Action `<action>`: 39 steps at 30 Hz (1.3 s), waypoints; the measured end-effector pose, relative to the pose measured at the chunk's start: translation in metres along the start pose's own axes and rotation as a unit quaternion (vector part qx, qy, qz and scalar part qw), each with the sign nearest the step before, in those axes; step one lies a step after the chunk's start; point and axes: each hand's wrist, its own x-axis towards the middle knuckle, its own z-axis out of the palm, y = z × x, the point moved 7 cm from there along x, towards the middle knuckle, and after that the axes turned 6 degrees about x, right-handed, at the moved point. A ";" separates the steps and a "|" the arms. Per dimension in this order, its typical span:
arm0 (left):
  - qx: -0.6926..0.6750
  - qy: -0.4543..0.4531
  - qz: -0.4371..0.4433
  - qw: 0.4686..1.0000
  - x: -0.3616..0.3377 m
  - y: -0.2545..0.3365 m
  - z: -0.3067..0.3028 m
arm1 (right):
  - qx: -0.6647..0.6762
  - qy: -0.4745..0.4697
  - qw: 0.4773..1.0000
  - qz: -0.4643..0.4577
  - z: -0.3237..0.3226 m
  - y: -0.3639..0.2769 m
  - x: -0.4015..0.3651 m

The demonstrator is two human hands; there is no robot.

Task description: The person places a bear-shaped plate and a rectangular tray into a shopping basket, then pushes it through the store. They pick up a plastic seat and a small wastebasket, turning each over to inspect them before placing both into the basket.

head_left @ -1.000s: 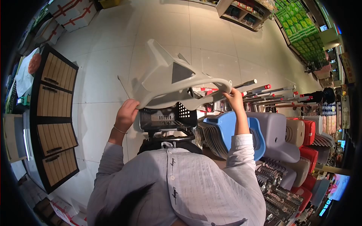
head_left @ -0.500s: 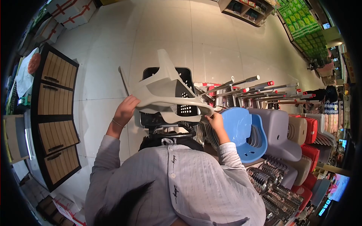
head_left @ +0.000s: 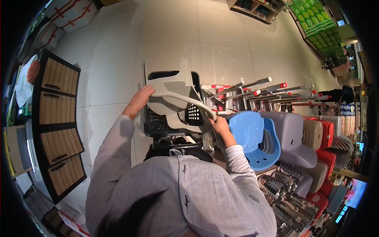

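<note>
A beige plastic chair (head_left: 164, 87) with large openings sits tilted over the black basket (head_left: 156, 125) in front of my body. One thin metal leg stands up at its left side. My left hand (head_left: 140, 99) is closed around the left end of the chair's curved rim. At the other end of that rim, my right hand (head_left: 222, 126) grips it with thumb and fingers. Below the chair, the basket's perforated walls show through the openings. Parts of the basket and the chair's underside are hidden.
Close on the right, stacked blue chairs (head_left: 248, 128) stand beside grey-purple chairs (head_left: 285, 134). Several long poles (head_left: 262, 90) jut out beyond them. A dark-framed wooden cabinet (head_left: 59, 106) is at the left. White boxes with red tape (head_left: 71, 15) lie at the far left.
The chair has turned and come down over the basket. Both hands still grip its rim; my left hand has moved forward and right, my right hand slightly left.
</note>
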 end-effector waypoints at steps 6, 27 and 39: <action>0.032 -0.024 -0.012 0.999 0.013 -0.013 0.021 | 0.028 -0.050 0.998 0.040 0.057 0.030 0.014; 0.136 -0.247 -0.008 0.959 0.003 -0.055 0.177 | 0.226 -0.228 0.944 -0.070 0.059 -0.087 -0.076; 0.109 -0.341 -0.001 0.934 -0.023 -0.080 0.238 | 0.048 -0.176 0.981 -0.073 0.066 -0.120 -0.107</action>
